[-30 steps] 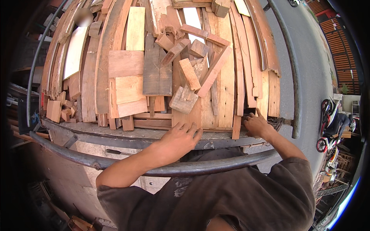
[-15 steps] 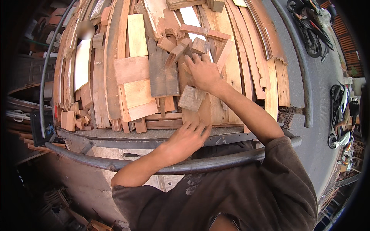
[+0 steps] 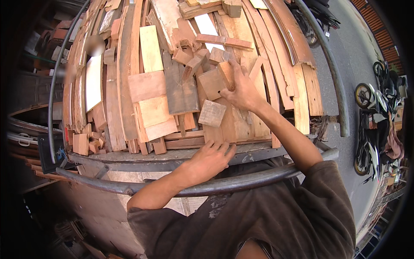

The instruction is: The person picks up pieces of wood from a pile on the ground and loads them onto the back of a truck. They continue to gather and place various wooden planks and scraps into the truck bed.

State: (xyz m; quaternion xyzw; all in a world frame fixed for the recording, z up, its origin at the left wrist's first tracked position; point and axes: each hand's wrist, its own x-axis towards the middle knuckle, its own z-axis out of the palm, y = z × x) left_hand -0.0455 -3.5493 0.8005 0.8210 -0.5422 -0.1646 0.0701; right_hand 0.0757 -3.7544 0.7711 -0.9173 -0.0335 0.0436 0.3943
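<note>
My right hand (image 3: 245, 91) is closed on a brown wooden block (image 3: 226, 74), thumb on the near side and fingers over the far side. A flat, grey-brown face (image 3: 210, 83) lies against its left; I cannot tell whether it belongs to the same block. Just nearer is a weathered, squarish wooden block (image 3: 212, 113), lying on the boards. Beyond my right hand are several small wooden offcuts (image 3: 195, 64) and a long reddish wooden strip (image 3: 225, 42). My left hand (image 3: 206, 160) rests near the front edge of the load with its fingers stretched out, holding nothing.
Long planks (image 3: 126, 73) and short boards fill the load bed. A dark metal rail (image 3: 241, 183) curves along its front, with side rails (image 3: 336, 82) at left and right. Small blocks (image 3: 82, 143) sit at the front left corner. Parked motorcycles (image 3: 373, 116) stand right on the road.
My right hand has taken hold of a wooden block and tilted it up. The weathered block nearer me now lies uncovered and turned slightly. My left hand has barely moved.
</note>
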